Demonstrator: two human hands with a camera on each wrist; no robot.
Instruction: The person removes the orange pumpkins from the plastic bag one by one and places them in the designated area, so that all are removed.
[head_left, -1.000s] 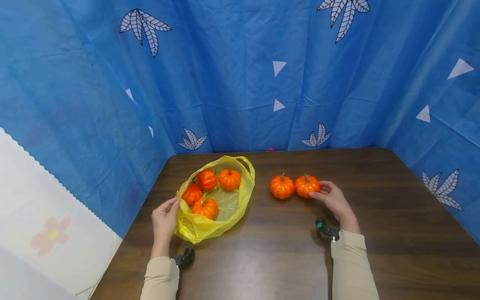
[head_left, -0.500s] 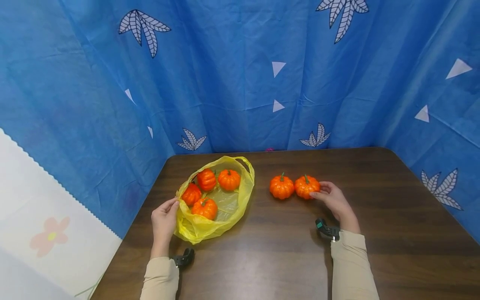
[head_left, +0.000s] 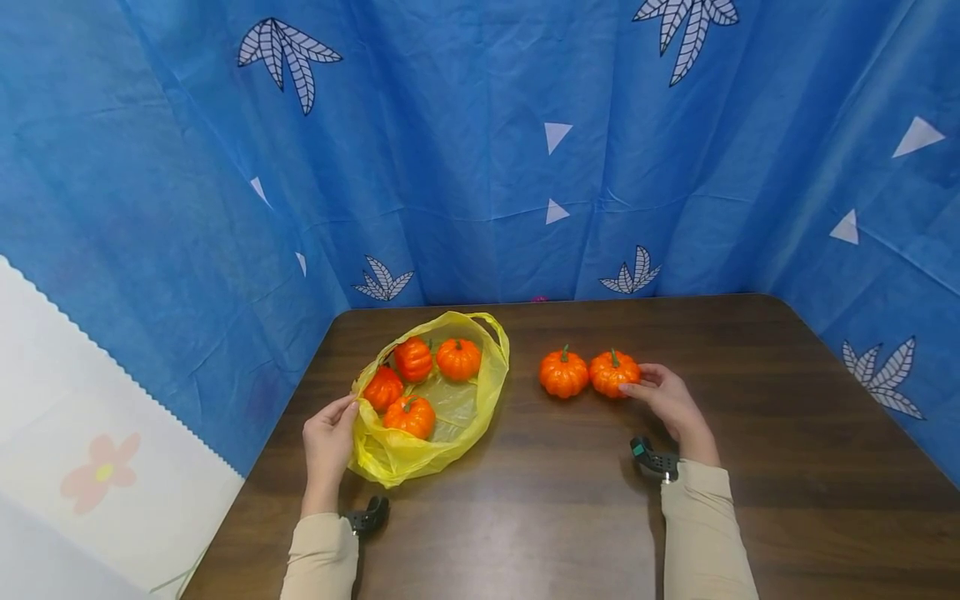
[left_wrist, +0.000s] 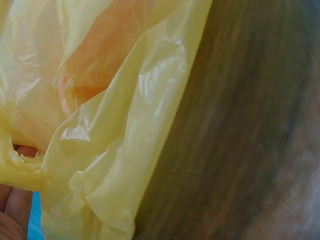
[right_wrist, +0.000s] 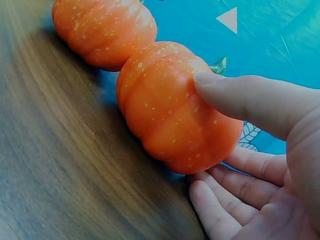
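Note:
A yellow plastic bag (head_left: 486, 400) stands with its mouth spread on the left of the table, several small orange pumpkins (head_left: 409, 417) inside it. My left hand (head_left: 328, 442) pinches the bag's left rim; in the left wrist view the bag's film (left_wrist: 155, 95) covers most of that hand. To the right of the bag, two more pumpkins sit side by side. My right hand (head_left: 672, 407) grips the right one (head_left: 613, 374), thumb on the near side and fingers behind. The left one (head_left: 564, 373) is right against it, as the right wrist view also shows.
The dark wooden table (head_left: 525, 517) ends at a blue patterned curtain (head_left: 480, 167) along the back and sides. A white cloth (head_left: 112, 433) with a flower print hangs at the left edge. The bag's loop handle (head_left: 491, 325) sticks up at its far right side.

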